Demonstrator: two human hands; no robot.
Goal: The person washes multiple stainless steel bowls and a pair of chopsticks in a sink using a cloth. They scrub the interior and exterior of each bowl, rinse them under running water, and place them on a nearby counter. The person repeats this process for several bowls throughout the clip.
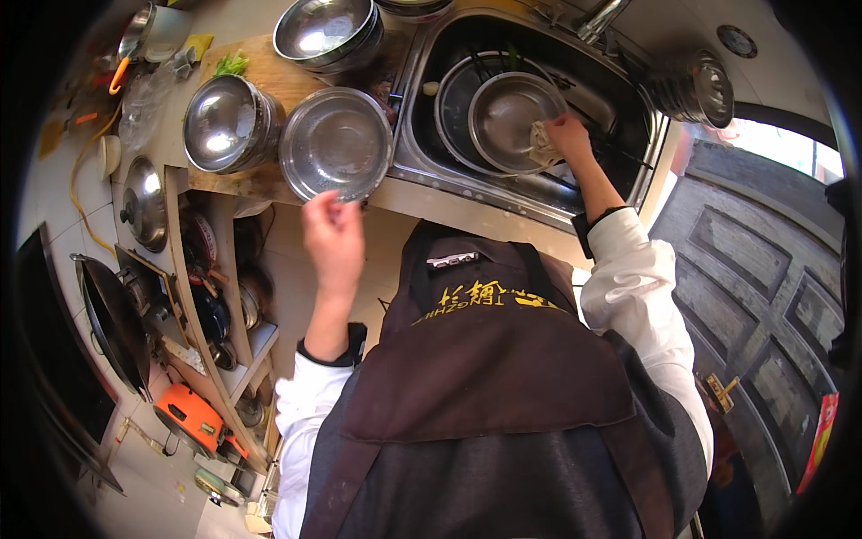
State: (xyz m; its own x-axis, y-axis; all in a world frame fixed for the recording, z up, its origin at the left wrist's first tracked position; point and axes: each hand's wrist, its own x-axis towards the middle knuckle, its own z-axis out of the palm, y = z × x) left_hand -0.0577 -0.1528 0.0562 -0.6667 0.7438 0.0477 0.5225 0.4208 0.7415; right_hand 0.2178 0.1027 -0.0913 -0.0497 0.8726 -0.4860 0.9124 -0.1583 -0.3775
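Note:
My right hand (571, 138) grips a pale wet cloth (542, 145) against the inner wall of a steel bowl (505, 121). That bowl rests in or on a larger steel basin (452, 101) inside the sink (421, 124). Just below the near rim of another steel bowl (339, 141), my left hand (333, 232) is blurred, its fingers curled; contact with the rim cannot be told. This bowl stands at the counter's front edge, right of a stack of steel bowls (222, 124). A further stack (326, 34) stands behind it.
A wooden board (259, 57) bears green leaves (231, 64). The faucet (601, 21) is behind the sink, and nested steel bowls (714, 87) stand to its right. At left are a pot lid (145, 202), a wok (111, 316) and open shelves (252, 360). A panelled door (747, 269) is at right.

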